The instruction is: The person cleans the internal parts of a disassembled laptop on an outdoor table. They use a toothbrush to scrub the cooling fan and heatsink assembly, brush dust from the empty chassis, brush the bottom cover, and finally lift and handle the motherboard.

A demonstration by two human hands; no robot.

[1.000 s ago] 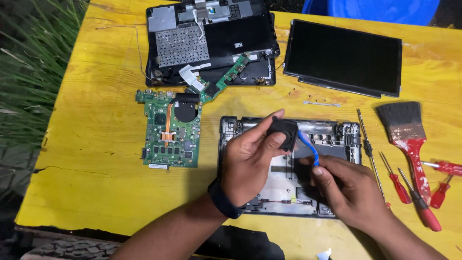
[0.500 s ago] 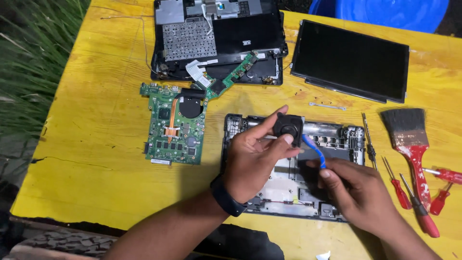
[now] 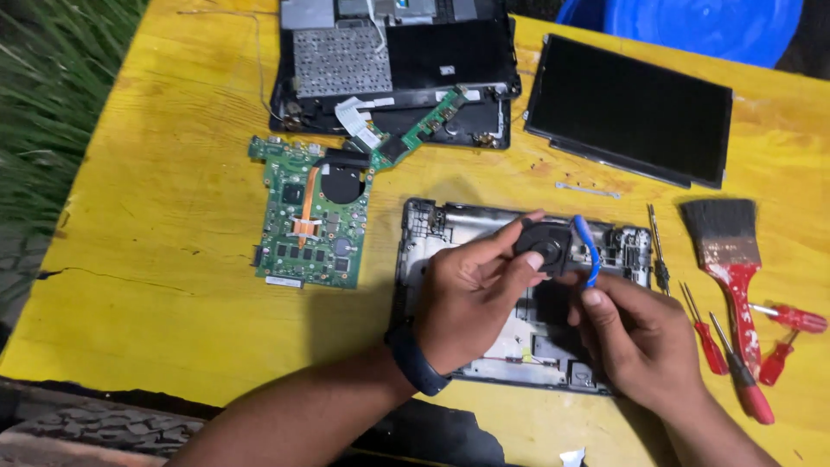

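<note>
The left hand (image 3: 471, 298) pinched a small black fan (image 3: 545, 245) over the stripped laptop base (image 3: 424, 233); the right hand (image 3: 644, 337) gripped a blue tool (image 3: 588, 246) beside it. Circuit board (image 3: 313, 223) already out, reassembly not yet begun.

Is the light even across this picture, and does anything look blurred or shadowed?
Head view: light falls brightly on the yellow table, fading to dark at the grass and bottom edge; the left hand and right hand cast soft shadows over the open laptop base; the small black fan is sharp; no strong glare.
</note>
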